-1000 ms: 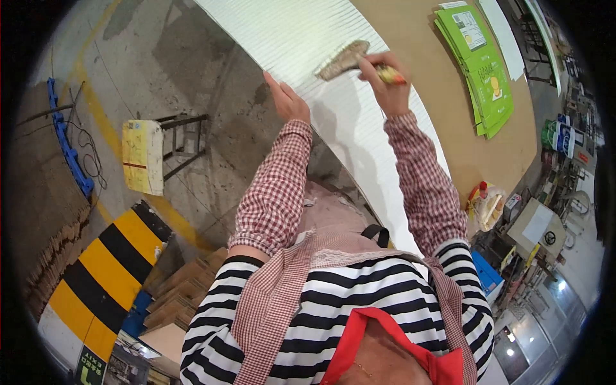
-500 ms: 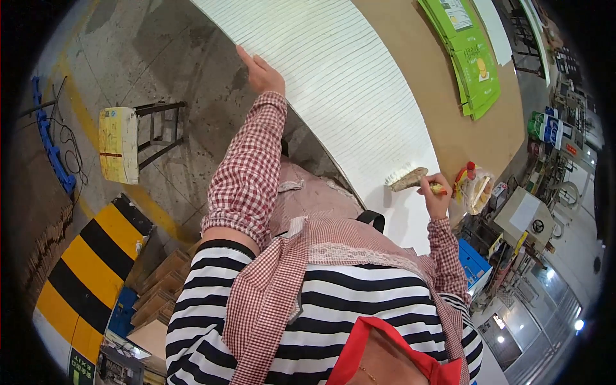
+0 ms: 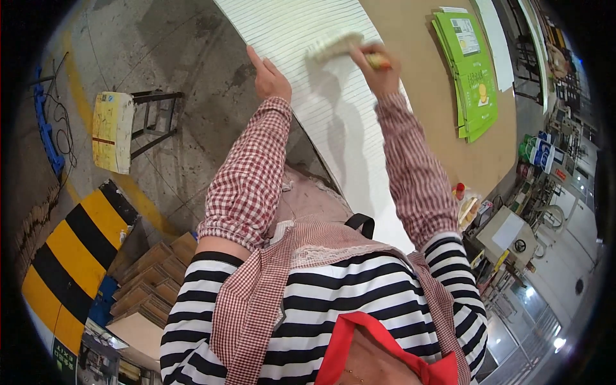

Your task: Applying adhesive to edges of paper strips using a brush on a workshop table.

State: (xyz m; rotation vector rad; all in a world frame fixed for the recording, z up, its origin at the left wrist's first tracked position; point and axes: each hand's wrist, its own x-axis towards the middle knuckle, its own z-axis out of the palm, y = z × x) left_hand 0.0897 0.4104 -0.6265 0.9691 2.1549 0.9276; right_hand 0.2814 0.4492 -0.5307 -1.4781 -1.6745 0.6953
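A long band of white sheets, overlapping in narrow fanned strips (image 3: 308, 25), runs along the left side of a brown table. My left hand (image 3: 272, 79) rests against its left edge, fingers stretched out and holding nothing visible. In my right hand (image 3: 381, 72) is a wide brush (image 3: 339, 45) with pale bristles and a yellow-and-red handle grip. Its bristles are over the upper part of the sheets, slightly blurred; I cannot tell if they touch. A shadow of brush and arm falls across the white surface.
Flat green printed cartons (image 3: 476, 96) lie stacked on the brown tabletop (image 3: 410, 38), right of the sheets. A red-capped bottle (image 3: 459, 190) stands near my right forearm. On the floor at left are a yellow-topped stool (image 3: 113, 131) and a yellow-and-black striped barrier (image 3: 77, 247). Machines line the right.
My right hand has swept the brush from the near end of the white sheets up and left to their far part. My left hand stays at the edge, barely shifted.
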